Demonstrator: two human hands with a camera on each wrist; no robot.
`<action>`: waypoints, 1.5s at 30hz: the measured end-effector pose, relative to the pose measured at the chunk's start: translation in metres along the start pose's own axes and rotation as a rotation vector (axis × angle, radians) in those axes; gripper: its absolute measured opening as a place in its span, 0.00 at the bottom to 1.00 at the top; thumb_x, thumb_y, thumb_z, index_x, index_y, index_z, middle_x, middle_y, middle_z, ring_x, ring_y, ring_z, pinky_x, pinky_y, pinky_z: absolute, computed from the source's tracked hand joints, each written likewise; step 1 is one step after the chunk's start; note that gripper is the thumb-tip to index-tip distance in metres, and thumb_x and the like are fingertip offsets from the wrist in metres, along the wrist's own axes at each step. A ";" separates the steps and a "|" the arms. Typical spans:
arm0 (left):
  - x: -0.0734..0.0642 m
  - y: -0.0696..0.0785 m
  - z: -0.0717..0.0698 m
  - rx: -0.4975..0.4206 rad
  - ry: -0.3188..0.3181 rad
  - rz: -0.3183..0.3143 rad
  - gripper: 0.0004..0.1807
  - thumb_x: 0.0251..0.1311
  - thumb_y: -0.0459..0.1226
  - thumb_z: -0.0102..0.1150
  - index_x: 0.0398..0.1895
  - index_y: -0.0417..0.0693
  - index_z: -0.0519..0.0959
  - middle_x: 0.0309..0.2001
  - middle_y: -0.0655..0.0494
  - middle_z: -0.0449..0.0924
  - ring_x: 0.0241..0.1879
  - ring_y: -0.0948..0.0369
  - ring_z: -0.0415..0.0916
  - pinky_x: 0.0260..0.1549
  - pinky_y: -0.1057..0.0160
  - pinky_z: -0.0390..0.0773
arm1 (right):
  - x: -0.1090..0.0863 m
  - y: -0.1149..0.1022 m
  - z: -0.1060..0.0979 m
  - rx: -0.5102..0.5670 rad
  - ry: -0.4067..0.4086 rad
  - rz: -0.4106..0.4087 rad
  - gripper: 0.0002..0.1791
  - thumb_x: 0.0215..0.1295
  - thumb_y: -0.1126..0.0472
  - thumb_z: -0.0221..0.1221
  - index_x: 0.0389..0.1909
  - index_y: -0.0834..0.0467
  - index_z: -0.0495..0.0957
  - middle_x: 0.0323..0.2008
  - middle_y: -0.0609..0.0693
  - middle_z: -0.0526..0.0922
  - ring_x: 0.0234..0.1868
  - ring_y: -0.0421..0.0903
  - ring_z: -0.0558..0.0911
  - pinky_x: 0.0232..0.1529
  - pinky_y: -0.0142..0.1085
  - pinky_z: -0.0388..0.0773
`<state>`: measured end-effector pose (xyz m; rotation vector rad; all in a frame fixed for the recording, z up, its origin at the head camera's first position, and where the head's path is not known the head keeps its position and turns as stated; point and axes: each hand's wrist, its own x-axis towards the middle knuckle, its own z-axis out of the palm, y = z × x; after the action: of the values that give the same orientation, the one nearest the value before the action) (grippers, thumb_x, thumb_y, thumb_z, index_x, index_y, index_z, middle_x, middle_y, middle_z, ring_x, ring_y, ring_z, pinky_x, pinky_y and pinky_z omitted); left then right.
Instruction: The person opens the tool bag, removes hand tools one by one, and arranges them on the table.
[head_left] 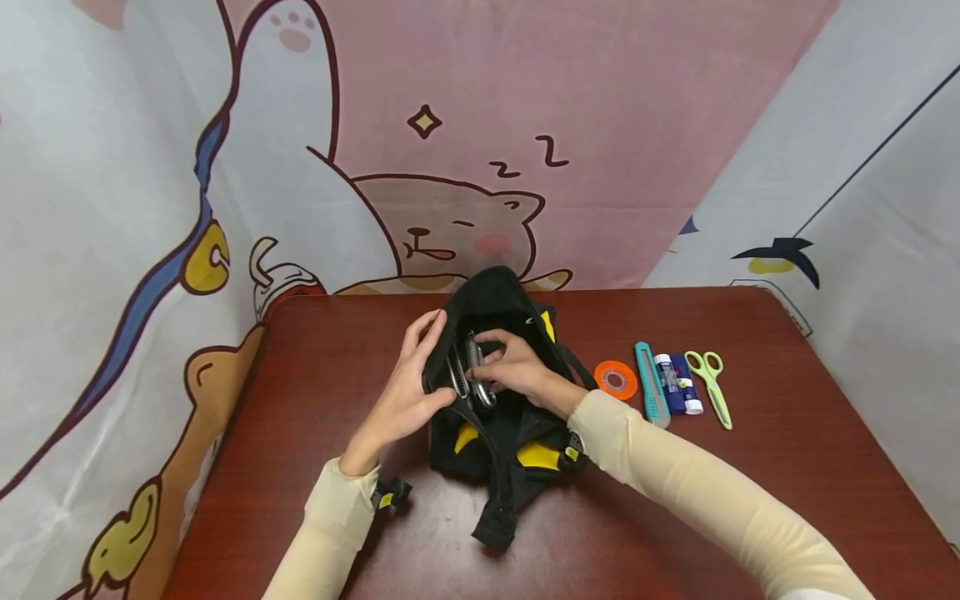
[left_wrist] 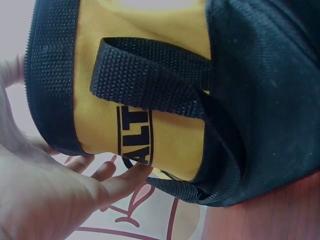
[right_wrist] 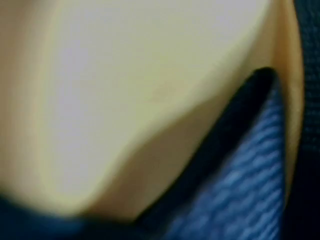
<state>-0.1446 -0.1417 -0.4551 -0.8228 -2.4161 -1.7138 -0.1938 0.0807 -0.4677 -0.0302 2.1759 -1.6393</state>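
Note:
A black and yellow tool bag point(head_left: 495, 292) stands with its top gaping at the table's back middle. My left hand point(head_left: 408, 379) holds the bag's left rim, thumb at the opening and fingers along the outside. In the left wrist view, those fingers point(left_wrist: 120, 187) lie beside its yellow side, near a black webbing loop point(left_wrist: 145, 75). My right hand point(head_left: 513, 364) reaches into the opening and grips a silver and black metal tool point(head_left: 483, 392), its kind partly hidden by the fingers. Another silver tool point(head_left: 458, 379) lies left of it. The right wrist view is blurred, filled by skin and dark fabric.
Right of the bag lie an orange tape roll point(head_left: 616, 380), a teal utility knife point(head_left: 651, 383), two glue sticks point(head_left: 670, 383) side by side and pale green scissors point(head_left: 711, 383). A black strap point(head_left: 495, 521) trails toward the front of the reddish-brown table point(head_left: 300, 400). A printed cloth hangs behind.

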 end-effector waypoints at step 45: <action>0.002 0.000 0.002 -0.010 0.018 -0.002 0.57 0.51 0.32 0.62 0.90 0.38 0.54 0.86 0.39 0.48 0.82 0.39 0.53 0.74 0.31 0.57 | -0.078 -0.040 -0.044 0.179 0.002 -0.240 0.42 0.65 0.71 0.71 0.81 0.58 0.70 0.54 0.59 0.79 0.39 0.43 0.86 0.41 0.36 0.86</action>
<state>-0.1455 -0.1395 -0.4551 -0.8031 -2.3993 -1.7282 -0.1465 0.1288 -0.3970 -0.2472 2.0840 -1.9606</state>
